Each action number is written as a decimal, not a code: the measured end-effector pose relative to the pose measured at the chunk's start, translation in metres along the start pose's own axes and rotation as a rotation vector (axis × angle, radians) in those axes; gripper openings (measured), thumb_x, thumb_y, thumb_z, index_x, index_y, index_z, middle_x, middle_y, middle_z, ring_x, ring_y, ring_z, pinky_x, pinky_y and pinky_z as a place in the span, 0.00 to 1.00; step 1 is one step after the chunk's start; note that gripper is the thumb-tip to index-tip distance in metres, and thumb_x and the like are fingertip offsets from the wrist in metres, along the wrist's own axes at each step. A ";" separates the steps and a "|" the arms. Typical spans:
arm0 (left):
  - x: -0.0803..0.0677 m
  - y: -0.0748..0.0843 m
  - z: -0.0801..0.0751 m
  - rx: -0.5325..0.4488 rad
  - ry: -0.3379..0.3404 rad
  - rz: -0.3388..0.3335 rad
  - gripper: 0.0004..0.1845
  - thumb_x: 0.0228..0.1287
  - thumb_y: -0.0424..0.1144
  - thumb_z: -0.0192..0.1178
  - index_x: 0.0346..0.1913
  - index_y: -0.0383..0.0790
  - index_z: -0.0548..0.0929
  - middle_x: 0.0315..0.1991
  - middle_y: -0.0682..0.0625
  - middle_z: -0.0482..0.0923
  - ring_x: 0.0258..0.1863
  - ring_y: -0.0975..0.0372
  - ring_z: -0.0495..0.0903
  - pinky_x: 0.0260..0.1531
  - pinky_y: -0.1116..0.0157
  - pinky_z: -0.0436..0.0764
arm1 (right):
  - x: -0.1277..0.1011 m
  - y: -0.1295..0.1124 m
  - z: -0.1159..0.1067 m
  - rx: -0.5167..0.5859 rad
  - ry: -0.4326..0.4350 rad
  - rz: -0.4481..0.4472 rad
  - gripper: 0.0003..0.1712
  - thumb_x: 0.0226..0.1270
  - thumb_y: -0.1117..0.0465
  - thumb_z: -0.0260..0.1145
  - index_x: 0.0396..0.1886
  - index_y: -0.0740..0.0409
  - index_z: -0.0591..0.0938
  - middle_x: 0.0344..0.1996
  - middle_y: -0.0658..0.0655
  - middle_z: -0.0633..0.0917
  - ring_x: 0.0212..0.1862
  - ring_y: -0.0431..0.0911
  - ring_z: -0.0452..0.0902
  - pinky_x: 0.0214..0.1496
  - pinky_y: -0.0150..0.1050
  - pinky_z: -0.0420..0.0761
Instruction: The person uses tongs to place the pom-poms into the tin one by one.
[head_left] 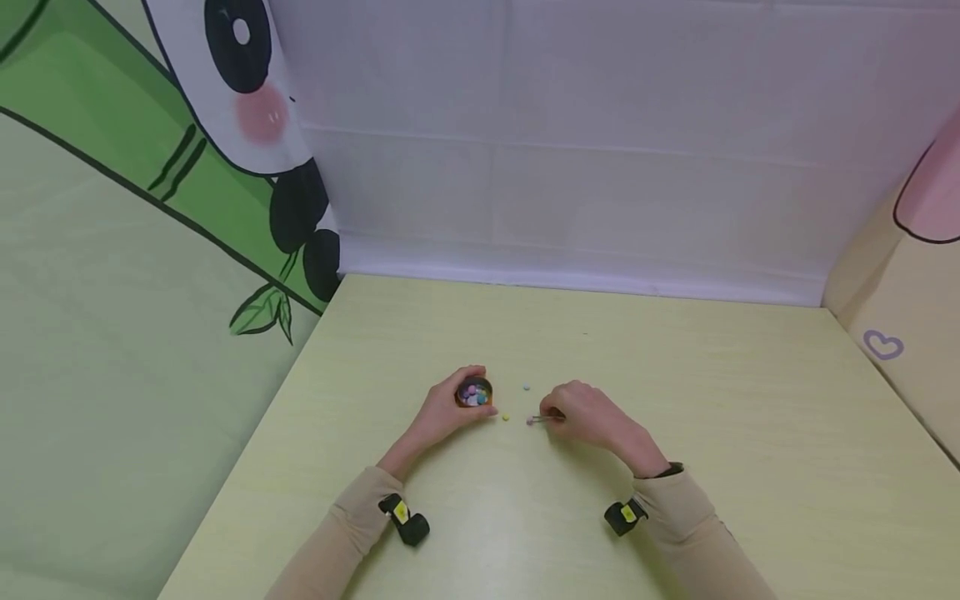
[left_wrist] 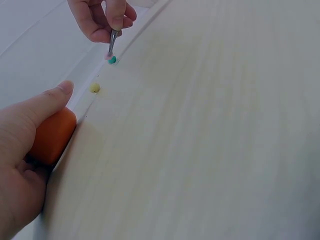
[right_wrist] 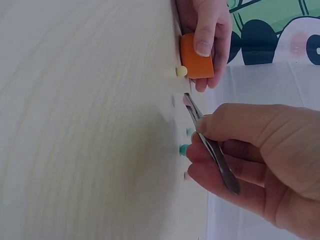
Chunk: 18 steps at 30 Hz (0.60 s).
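The left hand (head_left: 442,412) curls its fingers and thumb around a small round cup (head_left: 474,392), orange and smooth on the outside, which stands upright on the pale wood-grain table (head_left: 675,400) and is filled with little round beads in pink, blue and white. The right hand (head_left: 588,412) pinches a pair of slim metal tweezers (right_wrist: 210,145) between thumb and forefinger, the other fingers folded beneath; the shiny tapered tips point toward the cup and sit at a tiny pink bead (head_left: 529,422) on the tabletop, though whether they actually grip it cannot be told. Between the cup and the tweezers lies a small matte yellow bead (head_left: 506,417), just beside the cup. A teal bead (left_wrist: 112,60) rests near the tweezer tips, and a pale blue one (head_left: 527,387) lies a little farther back. Both forearms wear beige knit sleeves, and a black strap carrying a camera sits on each wrist. A white cloth backdrop hangs behind the table.
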<state>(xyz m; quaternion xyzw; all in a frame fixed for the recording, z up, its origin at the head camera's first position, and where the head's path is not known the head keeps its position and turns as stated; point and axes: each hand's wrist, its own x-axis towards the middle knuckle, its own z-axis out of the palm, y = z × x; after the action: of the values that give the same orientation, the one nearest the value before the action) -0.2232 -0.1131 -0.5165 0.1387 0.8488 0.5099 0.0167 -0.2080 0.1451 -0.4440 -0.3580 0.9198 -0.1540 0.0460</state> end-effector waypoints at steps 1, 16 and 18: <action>0.000 0.000 -0.001 -0.003 -0.002 -0.001 0.37 0.54 0.43 0.75 0.67 0.46 0.73 0.65 0.48 0.76 0.62 0.51 0.77 0.60 0.51 0.78 | 0.000 -0.001 -0.001 -0.002 0.004 -0.002 0.12 0.60 0.73 0.64 0.22 0.53 0.81 0.19 0.44 0.71 0.25 0.37 0.60 0.28 0.29 0.59; -0.003 -0.005 -0.008 0.002 -0.007 0.000 0.37 0.54 0.44 0.75 0.67 0.47 0.73 0.66 0.49 0.76 0.63 0.52 0.76 0.62 0.51 0.77 | 0.016 -0.014 -0.013 -0.026 0.059 -0.066 0.11 0.59 0.72 0.65 0.22 0.53 0.79 0.19 0.47 0.73 0.25 0.37 0.61 0.28 0.28 0.60; -0.003 -0.006 -0.009 0.002 -0.009 0.006 0.37 0.54 0.44 0.75 0.67 0.46 0.73 0.66 0.49 0.76 0.62 0.52 0.77 0.62 0.51 0.77 | 0.019 -0.016 -0.014 -0.025 0.060 -0.068 0.10 0.59 0.72 0.66 0.22 0.54 0.80 0.19 0.47 0.74 0.25 0.37 0.61 0.28 0.28 0.60</action>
<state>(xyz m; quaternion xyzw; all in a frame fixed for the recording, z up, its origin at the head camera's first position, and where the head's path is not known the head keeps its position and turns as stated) -0.2228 -0.1239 -0.5178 0.1435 0.8487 0.5087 0.0188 -0.2143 0.1244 -0.4249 -0.3851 0.9098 -0.1547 0.0089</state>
